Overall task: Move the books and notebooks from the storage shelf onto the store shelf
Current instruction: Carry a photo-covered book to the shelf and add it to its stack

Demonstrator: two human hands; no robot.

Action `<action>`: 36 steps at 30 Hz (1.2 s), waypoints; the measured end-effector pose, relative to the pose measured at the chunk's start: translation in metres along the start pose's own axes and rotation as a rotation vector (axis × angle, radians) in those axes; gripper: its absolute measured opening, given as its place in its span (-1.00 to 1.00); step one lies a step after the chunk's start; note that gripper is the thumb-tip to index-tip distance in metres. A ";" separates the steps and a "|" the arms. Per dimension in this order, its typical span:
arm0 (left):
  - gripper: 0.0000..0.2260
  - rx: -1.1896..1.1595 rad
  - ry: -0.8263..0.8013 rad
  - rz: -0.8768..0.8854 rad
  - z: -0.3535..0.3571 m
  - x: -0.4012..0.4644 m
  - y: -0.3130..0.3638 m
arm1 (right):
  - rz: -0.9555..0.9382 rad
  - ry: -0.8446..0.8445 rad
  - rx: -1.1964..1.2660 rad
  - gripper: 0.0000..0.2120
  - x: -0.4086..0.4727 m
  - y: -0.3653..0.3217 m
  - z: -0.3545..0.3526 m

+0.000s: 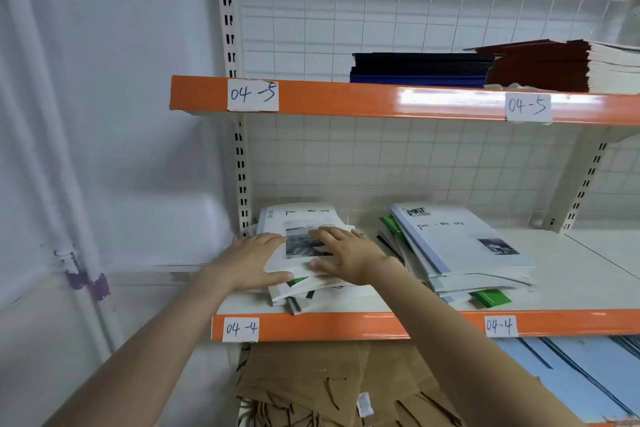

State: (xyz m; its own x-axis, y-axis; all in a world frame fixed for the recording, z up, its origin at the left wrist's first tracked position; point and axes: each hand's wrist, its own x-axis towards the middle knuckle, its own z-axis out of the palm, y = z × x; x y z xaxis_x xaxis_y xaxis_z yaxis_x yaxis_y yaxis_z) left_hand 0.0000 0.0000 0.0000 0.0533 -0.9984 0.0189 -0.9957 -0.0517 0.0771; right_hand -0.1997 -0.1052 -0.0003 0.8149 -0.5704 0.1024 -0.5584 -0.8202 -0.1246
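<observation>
A loose stack of white notebooks [304, 218] lies at the left end of the shelf marked 04-4 [346, 324], with green and grey covers poking out underneath. My left hand [252, 260] rests against the stack's left side, its thumb along the front edge. My right hand [346, 253] lies flat on the top cover with fingers spread and the thumb at the front edge. To the right lies a second, slanted stack of pale blue and green notebooks [460, 243], which neither hand touches.
On the upper shelf marked 04-5 [381, 100] lie a dark blue stack [419, 68] and a red-brown stack [540, 66]. Brown paper bags [311, 381] and light blue books [581, 374] lie under the 04-4 shelf. A white covered wall [104, 149] stands to the left.
</observation>
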 end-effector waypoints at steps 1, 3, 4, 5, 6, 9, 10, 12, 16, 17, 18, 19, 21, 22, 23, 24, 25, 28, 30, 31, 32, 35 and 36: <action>-0.09 -0.004 -0.030 -0.003 -0.002 0.000 0.001 | -0.001 0.010 0.010 -0.38 0.001 0.000 0.000; 0.10 -0.011 -0.080 -0.013 -0.004 0.001 0.002 | 0.005 0.012 0.000 -0.38 0.006 0.002 0.002; 0.17 -0.033 -0.088 -0.021 -0.003 0.002 -0.001 | 0.011 0.009 0.001 -0.38 0.008 0.002 0.004; 0.19 -0.074 -0.103 -0.041 -0.002 0.004 -0.001 | 0.014 0.007 0.003 -0.38 0.011 0.003 0.006; 0.15 -0.111 -0.116 -0.063 0.000 0.006 -0.002 | 0.014 0.003 0.003 -0.39 0.014 0.002 0.008; -0.09 -0.134 -0.125 -0.133 0.007 0.011 -0.005 | 0.015 -0.007 0.003 -0.41 0.021 0.004 0.013; -0.15 -0.127 -0.123 -0.146 0.009 0.013 -0.006 | 0.010 -0.007 0.009 -0.41 0.023 0.004 0.015; -0.21 -0.120 -0.115 -0.168 0.011 0.018 -0.007 | 0.000 -0.007 0.022 -0.43 0.025 0.005 0.019; -0.17 -0.200 -0.124 -0.257 0.016 0.028 -0.006 | -0.007 -0.046 0.040 -0.41 0.026 0.005 0.023; -0.16 -0.221 -0.099 -0.284 0.016 0.029 -0.004 | -0.011 -0.054 0.036 -0.37 0.025 0.005 0.024; -0.17 -0.245 -0.057 -0.308 0.016 0.032 -0.002 | -0.015 -0.055 0.034 -0.35 0.025 0.005 0.025; -0.18 -0.276 -0.016 -0.336 0.017 0.034 -0.001 | -0.008 -0.059 0.041 -0.38 0.024 0.005 0.025; -0.17 -0.342 0.034 -0.375 0.016 0.036 0.001 | 0.006 -0.054 0.058 -0.45 0.023 0.005 0.025; -0.12 -0.391 0.061 -0.388 0.016 0.039 0.000 | 0.008 -0.053 0.060 -0.46 0.023 0.005 0.026; -0.07 -0.434 0.086 -0.403 0.017 0.041 -0.001 | 0.009 -0.053 0.057 -0.46 0.022 0.004 0.026; -0.08 -0.457 0.107 -0.420 0.018 0.043 -0.002 | 0.010 -0.056 0.052 -0.46 0.022 0.004 0.028; -0.13 -0.456 0.119 -0.444 0.016 0.043 0.001 | 0.013 -0.059 0.052 -0.46 0.023 0.004 0.028; -0.33 -0.397 0.153 -0.535 0.007 0.041 0.011 | 0.033 -0.064 0.048 -0.45 0.021 0.004 0.029; -0.54 -0.511 0.198 -0.547 0.004 0.044 0.013 | 0.039 -0.062 0.073 -0.46 0.019 0.002 0.026; -0.66 -0.604 0.210 -0.544 0.003 0.044 0.012 | 0.048 -0.055 0.114 -0.47 0.019 0.003 0.025; -0.72 -0.685 0.232 -0.545 0.003 0.045 0.011 | 0.066 -0.043 0.182 -0.50 0.018 0.003 0.023; -0.67 -0.891 0.312 -0.537 0.003 0.045 0.006 | 0.145 0.044 0.341 -0.56 0.015 0.009 0.017; -0.69 -0.981 0.348 -0.521 0.003 0.044 0.007 | 0.189 0.091 0.345 -0.55 0.013 0.012 0.014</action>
State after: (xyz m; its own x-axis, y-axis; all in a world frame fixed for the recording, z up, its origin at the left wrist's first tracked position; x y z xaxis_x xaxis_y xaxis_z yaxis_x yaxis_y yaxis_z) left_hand -0.0052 -0.0447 -0.0011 0.6084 -0.7934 0.0183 -0.3686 -0.2620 0.8919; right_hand -0.1933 -0.1220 -0.0147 0.6769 -0.7243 0.1308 -0.6000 -0.6460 -0.4719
